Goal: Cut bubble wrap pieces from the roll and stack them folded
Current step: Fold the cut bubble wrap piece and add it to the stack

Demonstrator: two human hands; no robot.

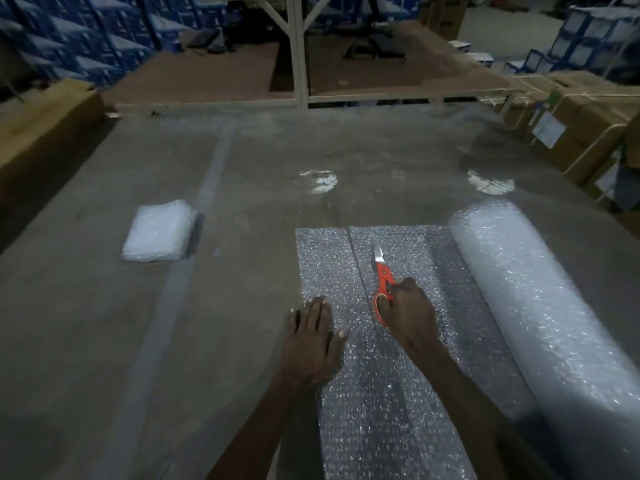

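Right hand (pixel 410 311): we see fingers curled round the orange scissors (pixel 382 284), lower centre, blades pointing up-frame.
Left hand (pixel 313 329): fingers straight, flat on the cut strip (pixel 325 268).
Roll (pixel 540 306): right edge; folded stack (pixel 157 232) centre left.
Risk: we judge the strip may slide and crease when lifted.
Writing: none readable.

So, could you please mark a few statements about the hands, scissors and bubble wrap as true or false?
1. The right hand grips the scissors. True.
2. The left hand holds the scissors. False: it presses flat on the sheet.
3. The roll lies to the right of the sheet. True.
4. The folded stack sits on the roll. False: it lies on the table, far left.
5. The scissors have blue handles. False: orange.
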